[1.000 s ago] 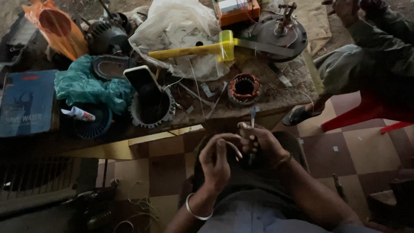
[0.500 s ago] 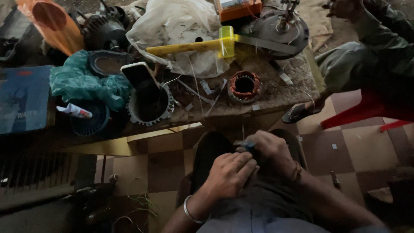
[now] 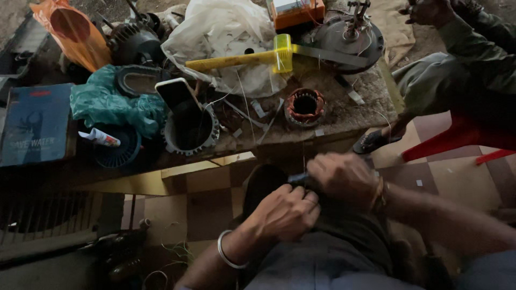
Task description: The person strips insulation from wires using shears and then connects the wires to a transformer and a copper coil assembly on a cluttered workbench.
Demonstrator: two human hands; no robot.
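Blue tool (image 3: 299,177), pinched in both hands over the lap, lies left-right between right hand (image 3: 344,174) and nearer left hand (image 3: 285,212).

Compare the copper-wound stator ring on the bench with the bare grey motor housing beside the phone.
The stator ring is smaller; the grey housing is clearly wider. The ring shows reddish-copper windings around its bore; the housing looks bare metal with a notched rim. The ring sits alone on open bench; the housing has a phone leaning on its rim. Both are round, hollow and lie with the opening facing up.
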